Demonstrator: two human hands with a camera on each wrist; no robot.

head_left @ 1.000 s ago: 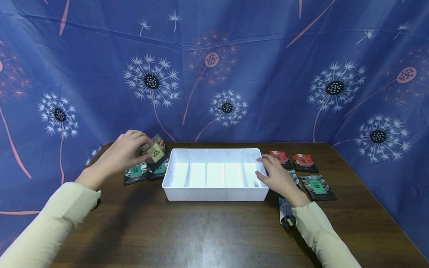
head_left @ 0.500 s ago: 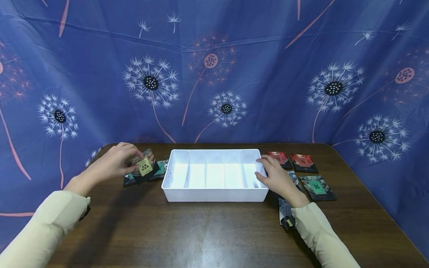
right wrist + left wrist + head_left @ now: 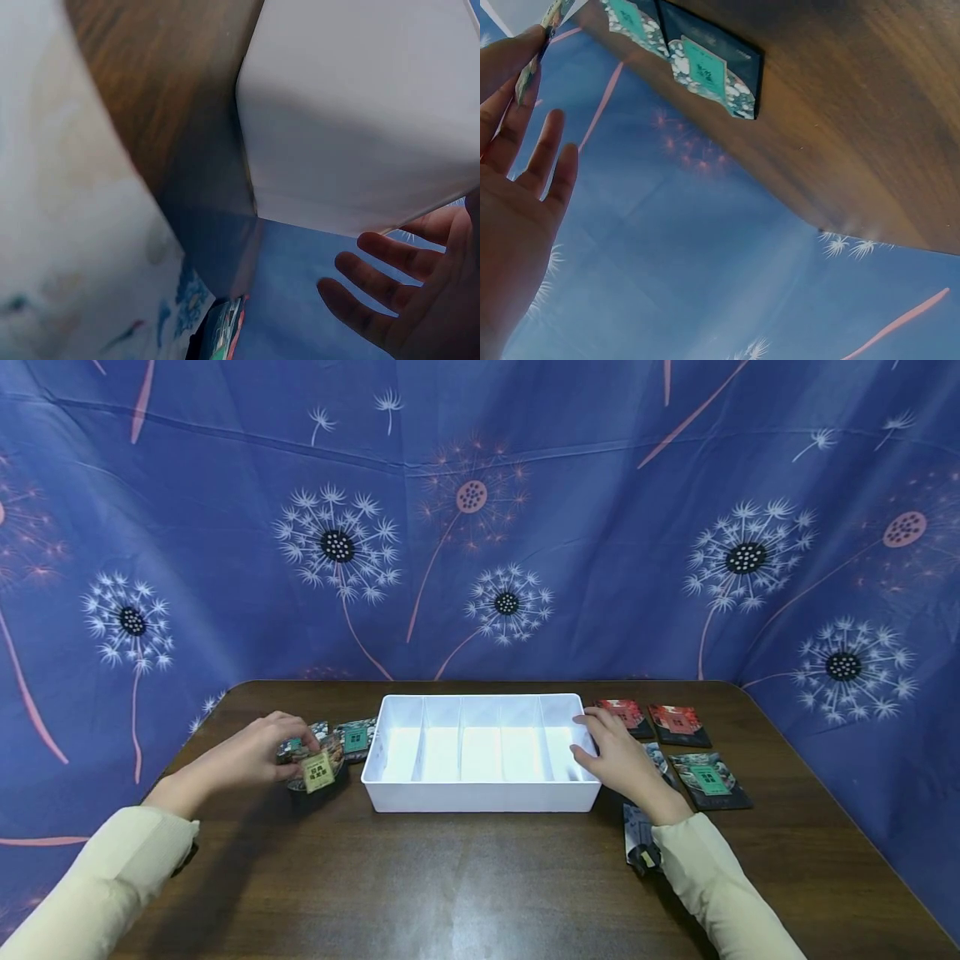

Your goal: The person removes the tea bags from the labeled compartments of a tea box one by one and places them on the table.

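Between thumb and fingers, my left hand (image 3: 258, 756) pinches a packet with a yellow label (image 3: 318, 772), held tilted low over the table at the left. In the left wrist view the packet (image 3: 546, 45) appears edge-on at the fingertips. Behind it lie two flat packets with green labels; one packet (image 3: 356, 738) shows well, the other (image 3: 291, 745) is partly covered by the hand. My right hand (image 3: 622, 760) rests at the right rim of a white divided tray (image 3: 480, 796), thumb and index reaching over the edge. Its other fingers (image 3: 375, 281) extend loosely outside the tray wall.
Right of the tray lie a red-labelled packet (image 3: 680, 726), another red packet (image 3: 626, 714) and a green-labelled packet (image 3: 710, 780). A grey-blue packet (image 3: 639, 837) lies partly under the right forearm. Blue dandelion-print cloth (image 3: 480, 527) hangs behind the brown table (image 3: 450, 893).
My left hand has moved left and down toward the table with the yellow-labelled packet, uncovering a green-labelled packet by the tray. The right hand has stayed at the tray's rim.
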